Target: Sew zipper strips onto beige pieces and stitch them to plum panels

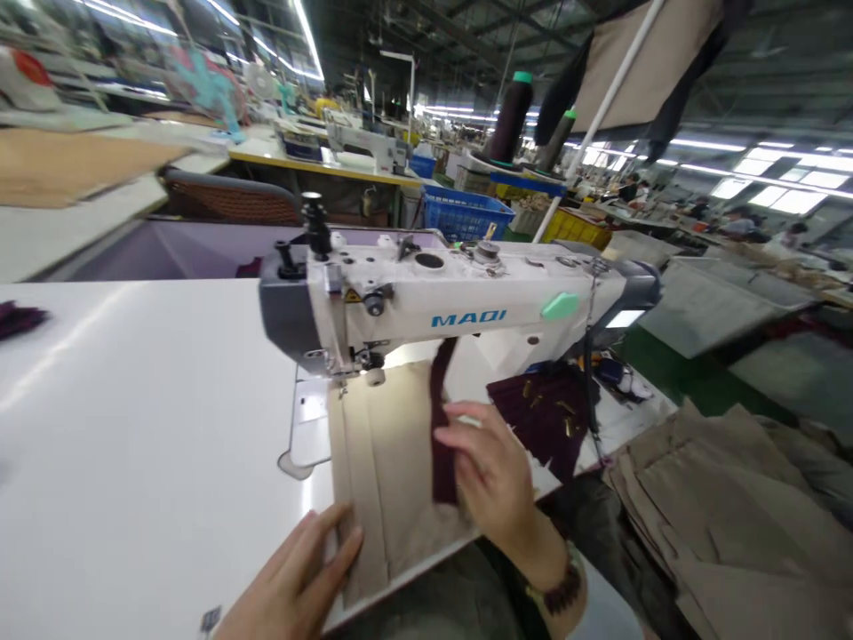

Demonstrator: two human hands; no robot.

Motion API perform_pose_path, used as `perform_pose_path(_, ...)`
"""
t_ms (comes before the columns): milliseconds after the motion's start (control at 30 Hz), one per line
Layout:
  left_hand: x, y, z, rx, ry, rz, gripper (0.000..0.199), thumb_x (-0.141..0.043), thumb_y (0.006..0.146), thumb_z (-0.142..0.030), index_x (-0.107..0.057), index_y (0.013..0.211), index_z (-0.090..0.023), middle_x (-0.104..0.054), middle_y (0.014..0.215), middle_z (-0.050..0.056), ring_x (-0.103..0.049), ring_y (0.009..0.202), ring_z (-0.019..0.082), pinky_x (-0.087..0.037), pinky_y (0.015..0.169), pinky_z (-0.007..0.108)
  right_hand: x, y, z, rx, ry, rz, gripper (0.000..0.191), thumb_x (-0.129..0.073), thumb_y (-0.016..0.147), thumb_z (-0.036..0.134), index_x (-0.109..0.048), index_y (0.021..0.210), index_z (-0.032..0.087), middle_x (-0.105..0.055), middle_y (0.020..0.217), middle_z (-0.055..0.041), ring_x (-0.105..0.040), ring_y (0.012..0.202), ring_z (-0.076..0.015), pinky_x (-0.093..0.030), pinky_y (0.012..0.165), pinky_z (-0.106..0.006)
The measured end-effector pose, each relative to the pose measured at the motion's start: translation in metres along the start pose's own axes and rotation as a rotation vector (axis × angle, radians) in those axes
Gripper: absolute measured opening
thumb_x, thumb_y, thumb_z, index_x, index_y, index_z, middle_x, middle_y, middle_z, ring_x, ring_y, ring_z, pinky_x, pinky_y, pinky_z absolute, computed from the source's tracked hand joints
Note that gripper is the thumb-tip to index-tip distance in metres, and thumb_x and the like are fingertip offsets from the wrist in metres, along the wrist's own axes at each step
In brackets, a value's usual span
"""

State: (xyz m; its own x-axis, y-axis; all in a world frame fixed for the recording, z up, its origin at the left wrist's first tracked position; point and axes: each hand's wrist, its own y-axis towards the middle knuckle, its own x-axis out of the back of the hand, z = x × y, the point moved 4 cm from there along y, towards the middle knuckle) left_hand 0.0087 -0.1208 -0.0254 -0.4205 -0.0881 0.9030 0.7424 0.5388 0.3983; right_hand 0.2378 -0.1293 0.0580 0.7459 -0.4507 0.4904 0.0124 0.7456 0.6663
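Beige fabric lies on the white table with its far end beneath the needle area of a white sewing machine. A dark maroon strip rests along the fabric's right side. My left hand is at the near left edge of the beige fabric, fingers apart and fingertips resting on it. Over the maroon strip is my right hand, thumb and fingers apart, its fingertips at the strip's edge; nothing is visibly gripped.
Maroon pieces with small metal parts lie right of the machine. Stacked brown fabric stands at the right edge. Thread cones rise behind the machine. A maroon scrap lies far left.
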Motion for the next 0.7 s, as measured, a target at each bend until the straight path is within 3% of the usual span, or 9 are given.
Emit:
perform_pose_path(100, 0.017, 0.012, -0.016, 0.038, -0.036, -0.025, 0.037, -0.035, 0.081, -0.007, -0.057, 0.108, -0.021, -0.049, 0.12, 0.008, -0.053, 0.103, 0.02, -0.05, 0.084, 0.027, -0.06, -0.012, 0.021, 0.092, 0.122, 0.376, 0.03, -0.038, 0.085, 0.007, -0.059, 0.103, 0.019, -0.052, 0.111, -0.01, -0.054, 0.1, -0.0144, -0.048, 0.083, -0.025)
perform_pose_path(200, 0.027, 0.023, -0.021, 0.082, -0.082, -0.056, 0.028, -0.032, 0.084, -0.005, -0.058, 0.08, -0.015, -0.054, 0.109, 0.01, -0.054, 0.093, 0.018, -0.051, 0.081, 0.028, -0.089, -0.022, 0.023, 0.147, 0.018, 0.515, 0.024, -0.04, 0.087, 0.013, -0.061, 0.098, 0.016, -0.057, 0.105, -0.0096, -0.053, 0.099, -0.0181, -0.045, 0.087, -0.032)
perform_pose_path(300, 0.027, 0.026, -0.022, 0.089, -0.107, -0.08, 0.03, -0.031, 0.083, -0.002, -0.057, 0.079, -0.016, -0.056, 0.104, 0.008, -0.053, 0.091, 0.018, -0.052, 0.081, 0.03, -0.092, -0.021, 0.022, 0.15, -0.045, 0.562, 0.024, -0.04, 0.086, 0.012, -0.062, 0.096, 0.016, -0.058, 0.107, -0.0082, -0.051, 0.101, -0.0191, -0.04, 0.09, -0.036)
perform_pose_path(433, 0.019, 0.023, -0.02, 0.12, -0.088, -0.096, 0.033, -0.03, 0.083, 0.0, -0.059, 0.088, -0.015, -0.059, 0.097, 0.007, -0.052, 0.089, 0.018, -0.05, 0.081, 0.034, -0.083, -0.008, 0.021, 0.052, -0.006, 0.709, 0.03, -0.041, 0.082, 0.005, -0.06, 0.102, 0.016, -0.059, 0.107, -0.0064, -0.052, 0.099, -0.0165, -0.04, 0.089, -0.031)
perform_pose_path(567, 0.012, 0.017, -0.02, 0.054, -0.097, -0.135, 0.025, -0.039, 0.086, -0.007, -0.061, 0.079, -0.017, -0.058, 0.108, 0.004, -0.049, 0.096, 0.019, -0.041, 0.092, 0.039, -0.087, 0.009, 0.018, -0.007, -0.076, 0.852, 0.039, -0.039, 0.082, 0.005, -0.057, 0.113, 0.019, -0.056, 0.1, -0.0067, -0.053, 0.091, -0.0158, -0.044, 0.083, -0.03)
perform_pose_path(700, 0.013, 0.015, -0.019, 0.032, -0.093, -0.104, 0.027, -0.04, 0.088, -0.009, -0.06, 0.072, -0.017, -0.057, 0.109, 0.002, -0.048, 0.097, 0.019, -0.037, 0.095, 0.038, -0.097, 0.024, 0.013, 0.061, -0.152, 0.904, 0.037, -0.041, 0.078, 0.003, -0.064, 0.101, 0.022, -0.047, 0.115, -0.0089, -0.048, 0.105, -0.0205, -0.041, 0.091, -0.036)
